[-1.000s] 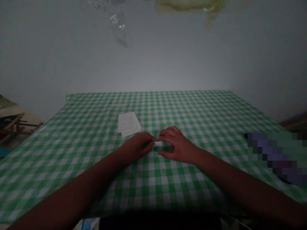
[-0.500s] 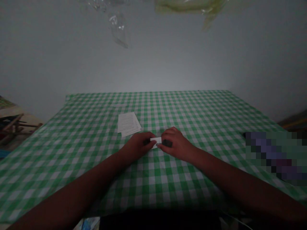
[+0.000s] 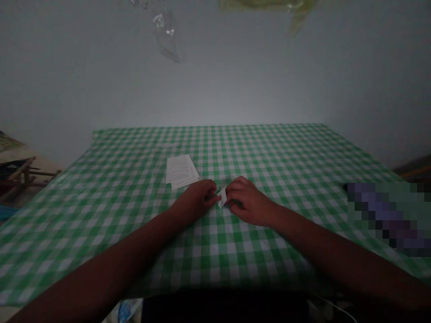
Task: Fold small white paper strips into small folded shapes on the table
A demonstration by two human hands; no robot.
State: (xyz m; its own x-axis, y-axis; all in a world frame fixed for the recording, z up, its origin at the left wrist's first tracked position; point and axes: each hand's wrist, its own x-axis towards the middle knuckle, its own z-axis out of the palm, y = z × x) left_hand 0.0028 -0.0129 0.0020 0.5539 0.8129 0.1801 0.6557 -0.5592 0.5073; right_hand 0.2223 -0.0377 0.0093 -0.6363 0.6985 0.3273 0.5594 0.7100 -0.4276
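Beyond both grips, a pale grey wall (image 3: 215,85) rises across the whole background. The worktop, under a green-and-white checked cloth (image 3: 249,260), spreads out on every side of the grips, its far edge running along that wall. The forearms reach in over the near edge, one to each side, and converge at the grips. Well to the right of the right grip, near the side of the worktop, lies a long dark purple item (image 3: 387,220), blurred into blocks, so I cannot tell what it is. Far off to the left of the left grip, past the worktop, stands a dark wooden frame (image 3: 23,175). High beyond the grips, yellowish plastic (image 3: 266,4) and a piece of clear plastic (image 3: 164,36) are on the wall.

The right grip (image 3: 251,202) is narrow, its thumb and fingers on the right side of a small piece of paper. The left grip (image 3: 193,199) is loosely curled, with its thumb tip at the paper's left side; I cannot tell whether it pinches it. Just beyond the left grip lie overlapping printed sheets (image 3: 182,170). Smallest is the folded white paper (image 3: 222,197) itself, tilted between the two grips.
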